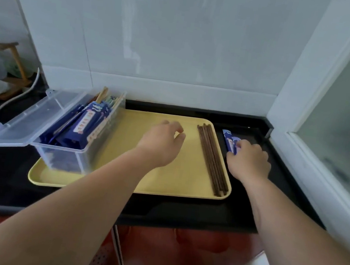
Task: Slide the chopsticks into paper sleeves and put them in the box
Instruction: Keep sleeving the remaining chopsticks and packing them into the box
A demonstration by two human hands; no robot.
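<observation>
Chopsticks (213, 160) lie at the 3 o'clock edge of the yellow tray (119, 169), long axis 11-to-5 o'clock, between our hands: 3 o'clock of our left hand (161, 140), loosely curled and empty; 9 o'clock of our right hand (249, 162), pinching blue paper sleeves (230, 141).

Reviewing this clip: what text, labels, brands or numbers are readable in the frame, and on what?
No text here is legible.
Boxed sleeves in the box: pale panel with red marks, too blurred to read.
Loose sleeve under the right hand: pale print, too blurred to read.
Chopsticks and tray: no text visible.
</observation>
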